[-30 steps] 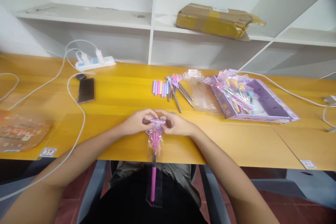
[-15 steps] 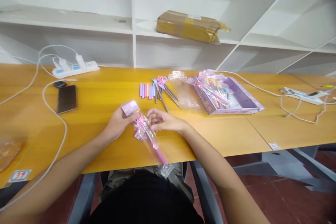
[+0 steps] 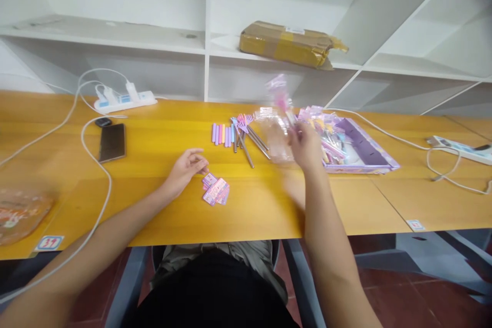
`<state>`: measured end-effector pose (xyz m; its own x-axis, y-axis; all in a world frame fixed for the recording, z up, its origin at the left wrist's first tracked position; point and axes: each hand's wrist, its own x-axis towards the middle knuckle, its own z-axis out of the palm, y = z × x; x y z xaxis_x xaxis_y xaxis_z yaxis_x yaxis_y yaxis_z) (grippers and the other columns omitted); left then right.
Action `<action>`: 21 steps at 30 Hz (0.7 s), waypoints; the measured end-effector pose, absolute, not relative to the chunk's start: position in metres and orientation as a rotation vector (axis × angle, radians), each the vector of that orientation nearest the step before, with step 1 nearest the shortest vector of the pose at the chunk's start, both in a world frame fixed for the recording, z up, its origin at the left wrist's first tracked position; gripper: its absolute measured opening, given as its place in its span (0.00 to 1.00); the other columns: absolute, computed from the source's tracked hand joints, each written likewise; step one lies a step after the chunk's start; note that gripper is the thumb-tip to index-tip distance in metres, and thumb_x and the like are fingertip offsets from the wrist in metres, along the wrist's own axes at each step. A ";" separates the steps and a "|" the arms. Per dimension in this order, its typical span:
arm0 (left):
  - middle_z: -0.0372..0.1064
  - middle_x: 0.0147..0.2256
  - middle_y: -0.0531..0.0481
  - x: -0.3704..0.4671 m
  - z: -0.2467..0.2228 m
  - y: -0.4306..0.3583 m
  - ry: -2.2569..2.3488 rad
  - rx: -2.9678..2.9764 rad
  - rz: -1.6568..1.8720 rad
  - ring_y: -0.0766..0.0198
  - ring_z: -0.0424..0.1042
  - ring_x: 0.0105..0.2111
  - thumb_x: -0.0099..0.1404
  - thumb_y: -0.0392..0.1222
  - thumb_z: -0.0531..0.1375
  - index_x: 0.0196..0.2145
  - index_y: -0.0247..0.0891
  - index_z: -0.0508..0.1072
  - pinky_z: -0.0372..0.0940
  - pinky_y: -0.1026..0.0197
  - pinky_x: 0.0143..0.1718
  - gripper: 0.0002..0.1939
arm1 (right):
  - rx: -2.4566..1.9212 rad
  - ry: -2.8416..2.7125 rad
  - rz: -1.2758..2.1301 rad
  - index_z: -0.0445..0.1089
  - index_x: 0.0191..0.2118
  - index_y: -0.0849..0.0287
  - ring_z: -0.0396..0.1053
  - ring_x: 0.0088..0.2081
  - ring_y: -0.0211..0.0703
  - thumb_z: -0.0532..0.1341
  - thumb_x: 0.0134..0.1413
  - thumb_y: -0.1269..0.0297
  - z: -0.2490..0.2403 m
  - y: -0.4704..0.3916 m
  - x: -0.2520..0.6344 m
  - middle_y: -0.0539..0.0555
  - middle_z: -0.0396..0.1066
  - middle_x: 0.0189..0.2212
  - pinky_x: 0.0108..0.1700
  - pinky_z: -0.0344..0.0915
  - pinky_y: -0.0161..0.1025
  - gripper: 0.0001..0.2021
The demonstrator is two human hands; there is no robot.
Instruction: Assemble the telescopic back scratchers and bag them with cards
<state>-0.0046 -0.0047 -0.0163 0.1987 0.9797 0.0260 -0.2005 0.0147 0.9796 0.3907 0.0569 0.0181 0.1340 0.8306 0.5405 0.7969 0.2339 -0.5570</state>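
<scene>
My right hand [image 3: 307, 147] is closed around a bagged pink back scratcher [image 3: 283, 102], blurred by motion, at the left edge of the purple display box [image 3: 371, 148]. Several more bagged scratchers [image 3: 332, 141] lie in that box. Resting by a small stack of pink and purple cards [image 3: 216, 192], my left hand [image 3: 186, 170] holds nothing, its fingers loosely bent and apart. Beyond the cards lie unpacked back scratchers [image 3: 246, 136] with metal rods and claw heads. Left of them is a row of coloured handle sleeves [image 3: 223, 134]. Clear plastic bags [image 3: 277, 141] lie beside the box.
A phone [image 3: 113, 142], a small black object [image 3: 103, 122] and a white power strip [image 3: 126, 101] with cables are at the left. Another strip [image 3: 461, 148] sits far right. A taped parcel [image 3: 288, 45] rests on the shelf; an orange package [image 3: 23, 215] lies near left.
My right hand has taken the bagged scratcher from in front of me up and right to the box. My left hand has let go of it, and the cards beneath are now uncovered.
</scene>
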 end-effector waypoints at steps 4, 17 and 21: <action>0.72 0.34 0.54 -0.003 -0.022 -0.004 0.942 1.163 1.118 0.64 0.74 0.33 0.63 0.53 0.73 0.51 0.38 0.71 0.68 0.59 0.37 0.26 | -1.781 -1.508 -0.303 0.75 0.45 0.59 0.69 0.46 0.58 0.55 0.66 0.61 0.011 0.062 0.452 0.64 0.73 0.40 0.51 0.65 0.55 0.13; 0.72 0.39 0.48 -0.011 -0.026 -0.001 1.151 1.615 0.990 0.58 0.74 0.39 0.71 0.51 0.61 0.46 0.40 0.73 0.70 0.54 0.44 0.13 | -1.627 -1.873 0.061 0.72 0.38 0.56 0.72 0.39 0.50 0.57 0.70 0.55 0.001 0.057 0.341 0.59 0.77 0.37 0.43 0.65 0.42 0.13; 0.72 0.47 0.44 -0.010 -0.015 0.009 1.287 2.035 0.816 0.55 0.75 0.46 0.71 0.41 0.57 0.47 0.40 0.74 0.70 0.51 0.51 0.10 | -1.814 -2.186 0.289 0.73 0.39 0.57 0.74 0.38 0.48 0.64 0.68 0.51 -0.008 0.047 0.297 0.58 0.79 0.36 0.40 0.61 0.38 0.13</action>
